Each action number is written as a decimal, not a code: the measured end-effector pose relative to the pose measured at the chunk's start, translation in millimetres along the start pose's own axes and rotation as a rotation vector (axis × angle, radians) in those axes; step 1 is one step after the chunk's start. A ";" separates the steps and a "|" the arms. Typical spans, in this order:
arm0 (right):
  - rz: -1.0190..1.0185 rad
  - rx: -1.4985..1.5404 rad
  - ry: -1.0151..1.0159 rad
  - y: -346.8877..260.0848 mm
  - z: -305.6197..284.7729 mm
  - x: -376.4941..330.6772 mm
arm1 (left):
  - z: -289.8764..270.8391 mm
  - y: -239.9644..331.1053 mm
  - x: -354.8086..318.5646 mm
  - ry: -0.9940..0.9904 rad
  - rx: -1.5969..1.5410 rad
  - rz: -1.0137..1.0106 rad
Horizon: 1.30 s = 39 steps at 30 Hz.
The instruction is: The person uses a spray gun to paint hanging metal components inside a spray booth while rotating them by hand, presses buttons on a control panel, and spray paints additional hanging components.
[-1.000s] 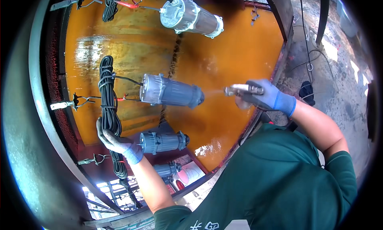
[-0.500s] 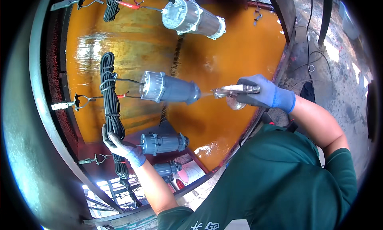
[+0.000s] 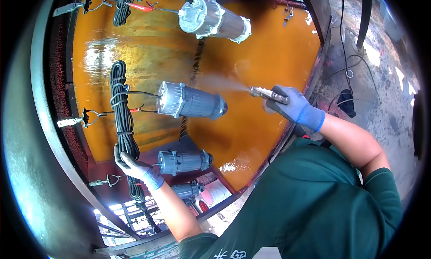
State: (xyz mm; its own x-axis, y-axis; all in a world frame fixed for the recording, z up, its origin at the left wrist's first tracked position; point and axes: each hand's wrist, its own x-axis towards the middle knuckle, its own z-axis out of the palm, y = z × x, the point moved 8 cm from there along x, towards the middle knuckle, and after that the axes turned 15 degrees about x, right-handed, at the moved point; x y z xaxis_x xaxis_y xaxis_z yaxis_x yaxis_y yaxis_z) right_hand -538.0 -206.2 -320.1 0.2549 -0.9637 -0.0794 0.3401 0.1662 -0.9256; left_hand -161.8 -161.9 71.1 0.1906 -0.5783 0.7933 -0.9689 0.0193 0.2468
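Spray gun (image 3: 268, 94): gripped in the right hand (image 3: 294, 107), nozzle aimed left at the middle housing; a thin mist fans out from its tip toward that part.
Head view, middle housing (image 3: 191, 100): grey cylindrical motor-like body, hung roughly level in front of the orange backboard (image 3: 269, 52), clear of it so the mist can reach round its sides.
Left hand (image 3: 134, 167): blue-gloved, fingers closed around the black coiled cable (image 3: 122, 111) that hangs beside the housing; likely holding it aside, or steadying the hung part, so the cord stays out of the mist.
Right hand: blue-gloved, closed on the gun, arm stretched out, well apart from the left hand.
Upper housing (image 3: 214, 20): paler, hanging above, with its own cable bundle (image 3: 123, 5) to the left.
Lower housing (image 3: 184, 161): grey, just right of the left hand; another shows partly beneath it.
Hooks (image 3: 83, 120): wire hangers at the booth's left edge carry the parts.
Backboard: glossy and wet-looking, probably catching overspray.
Floor (image 3: 381, 93): concrete at right, loose cords lying on it.
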 end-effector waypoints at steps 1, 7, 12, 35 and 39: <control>0.068 -0.067 -0.085 5.6 3.4 -1.3 | -2.7 -6.5 2.3 0.004 0.008 0.001; -0.064 -0.259 -0.191 -1.2 12.1 -15.8 | -21.2 -49.2 12.3 0.049 0.014 -0.047; -0.053 0.127 -0.146 -19.6 2.1 -24.6 | -24.7 -64.9 13.4 0.048 0.049 -0.120; 0.011 -0.117 -0.225 28.1 0.7 12.4 | -23.4 -133.1 25.0 0.038 0.099 -0.212; -0.130 0.088 -0.140 19.3 2.1 11.8 | -28.4 -166.9 37.2 -0.003 0.062 -0.298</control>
State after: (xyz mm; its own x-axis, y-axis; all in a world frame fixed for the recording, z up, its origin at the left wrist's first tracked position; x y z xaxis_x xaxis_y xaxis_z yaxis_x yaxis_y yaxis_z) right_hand -526.5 -214.0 -338.1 0.3255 -0.9406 0.0964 0.4544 0.0662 -0.8883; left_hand 11.5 -163.4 75.2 0.4672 -0.5534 0.6895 -0.8784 -0.2015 0.4334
